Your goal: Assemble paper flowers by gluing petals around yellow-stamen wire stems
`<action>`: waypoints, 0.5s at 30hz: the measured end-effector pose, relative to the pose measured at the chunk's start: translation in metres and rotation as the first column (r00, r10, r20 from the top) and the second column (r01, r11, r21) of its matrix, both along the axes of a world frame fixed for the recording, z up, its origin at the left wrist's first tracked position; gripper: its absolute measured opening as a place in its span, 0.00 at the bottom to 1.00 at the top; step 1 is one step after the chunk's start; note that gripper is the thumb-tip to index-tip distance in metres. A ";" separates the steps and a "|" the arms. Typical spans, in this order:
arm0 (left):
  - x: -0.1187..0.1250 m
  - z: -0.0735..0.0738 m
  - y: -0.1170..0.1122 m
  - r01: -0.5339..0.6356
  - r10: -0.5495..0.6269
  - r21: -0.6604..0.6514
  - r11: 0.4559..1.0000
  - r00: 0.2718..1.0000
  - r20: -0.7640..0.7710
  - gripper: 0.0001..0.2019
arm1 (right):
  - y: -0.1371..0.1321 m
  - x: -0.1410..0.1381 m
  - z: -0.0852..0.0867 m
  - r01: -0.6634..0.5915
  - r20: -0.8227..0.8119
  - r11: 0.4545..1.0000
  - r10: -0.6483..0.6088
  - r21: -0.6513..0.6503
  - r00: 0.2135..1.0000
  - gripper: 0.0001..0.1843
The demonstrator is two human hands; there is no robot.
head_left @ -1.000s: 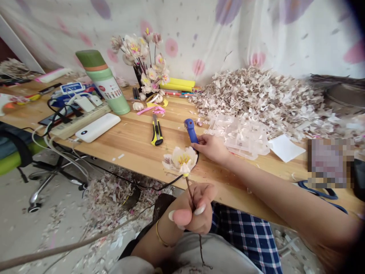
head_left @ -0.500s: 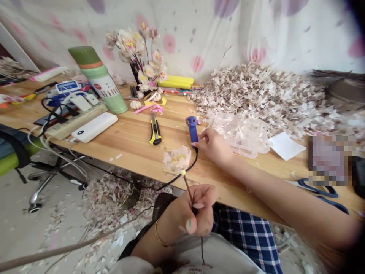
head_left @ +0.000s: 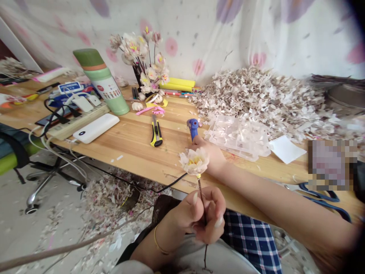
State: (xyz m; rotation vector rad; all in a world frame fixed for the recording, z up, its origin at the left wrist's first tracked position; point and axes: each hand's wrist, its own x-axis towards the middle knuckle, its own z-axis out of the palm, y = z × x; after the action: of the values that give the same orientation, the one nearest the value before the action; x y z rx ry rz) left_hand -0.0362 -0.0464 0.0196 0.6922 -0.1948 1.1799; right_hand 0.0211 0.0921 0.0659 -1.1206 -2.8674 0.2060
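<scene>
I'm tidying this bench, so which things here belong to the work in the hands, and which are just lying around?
In use:
the paper flower on its thin stem, gripped by the left hand
the blue glue gun, at the right hand

Lying around:
the yellow utility knife
the green-and-white flask
the white power bank
the blue-handled scissors

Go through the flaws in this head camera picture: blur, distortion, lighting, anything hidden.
Head view: the wide lens bows the wooden table; lighting is soft, without hard glare; the artificial flower and left hand look fairly sharp; the stick at lower left is blurred; a pixelated patch hides something at right; the lower right corner darkens over the right forearm.
</scene>
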 end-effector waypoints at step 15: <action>-0.032 0.005 0.010 -0.174 0.173 0.018 0.985 0.952 -0.251 0.12 | 0.010 -0.004 -0.020 -0.044 -0.011 0.995 0.045 0.084 0.999 0.15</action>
State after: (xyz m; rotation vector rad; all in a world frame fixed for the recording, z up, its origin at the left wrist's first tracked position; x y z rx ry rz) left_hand -0.0677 -0.0362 0.0245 0.8616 0.0840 1.2462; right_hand 0.0169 0.1017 0.0461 -1.0379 -2.8621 0.0932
